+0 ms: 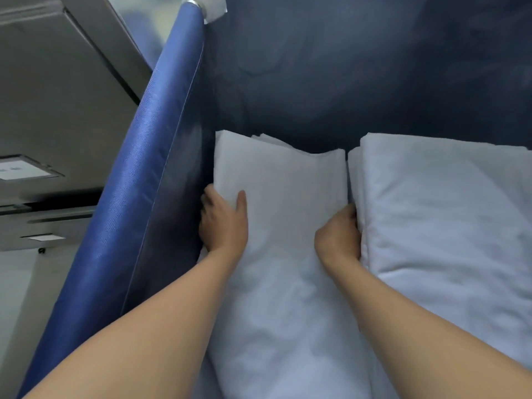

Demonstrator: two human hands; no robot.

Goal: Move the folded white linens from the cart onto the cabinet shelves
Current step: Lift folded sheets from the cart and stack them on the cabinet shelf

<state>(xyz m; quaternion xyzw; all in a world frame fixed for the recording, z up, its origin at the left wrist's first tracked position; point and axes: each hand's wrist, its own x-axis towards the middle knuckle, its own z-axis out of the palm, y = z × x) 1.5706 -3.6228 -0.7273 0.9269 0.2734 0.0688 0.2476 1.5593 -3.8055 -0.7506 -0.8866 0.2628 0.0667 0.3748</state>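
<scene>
You are reaching with both bare arms down into the blue fabric cart [149,168], where the folded white linens lie in two stacks side by side. The left stack [282,226] sits against the cart's left wall; the right stack [437,220] lies just beside it, a narrow gap between them, and runs off toward the cart's right side.

Your left hand [223,223] grasps the left stack at its left edge: the thumb lies on top of the cloth and the fingers curl down between the stack and the cart's left wall, where they are hidden. Your right hand [338,236] is curled at the gap between the two stacks, its fingers tucked down along the right edge of the left stack and touching the side of the right stack; the fingertips are out of sight, but the hand appears to grip the left stack from that side.

Outside the cart's left wall stands a grey metal cabinet [57,116], with white labels [21,169] on its fronts.
</scene>
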